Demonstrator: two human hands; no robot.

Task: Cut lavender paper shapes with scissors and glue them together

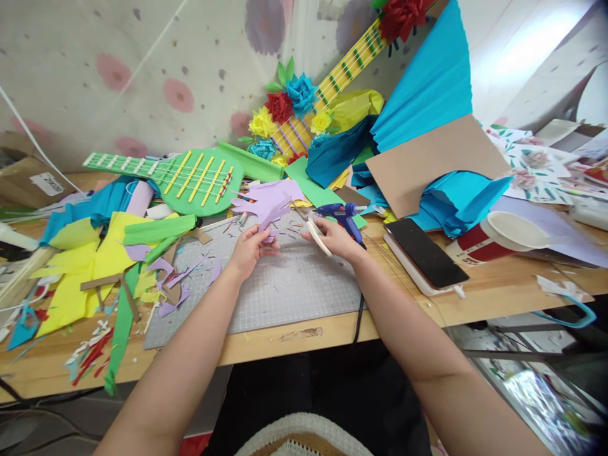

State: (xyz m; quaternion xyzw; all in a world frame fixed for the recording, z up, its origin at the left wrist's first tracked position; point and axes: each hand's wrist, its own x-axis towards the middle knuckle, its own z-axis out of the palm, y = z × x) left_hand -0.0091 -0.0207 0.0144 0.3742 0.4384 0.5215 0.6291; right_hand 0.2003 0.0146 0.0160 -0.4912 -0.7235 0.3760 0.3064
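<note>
My left hand (pixel 251 250) pinches a piece of lilac crepe paper (pixel 272 201) with jagged, cut edges. White-handled scissors (pixel 317 235) are in my right hand (pixel 335 239), and their blades point toward the lilac paper. From here I cannot tell whether the blades touch it. Both hands are above a grey cutting mat (pixel 304 285) strewn with small paper scraps. Just beyond my right hand lies a blue glue gun (pixel 342 215).
A green paper lute (pixel 199 183) and a flower-trimmed yellow paper guitar (pixel 349 63) are at the back. Yellow paper (pixel 71 272) and lilac scraps (pixel 178 288) cover the left. At right are a phone (pixel 427 253), a paper cup (pixel 494 237) and brown cardboard (pixel 427 161).
</note>
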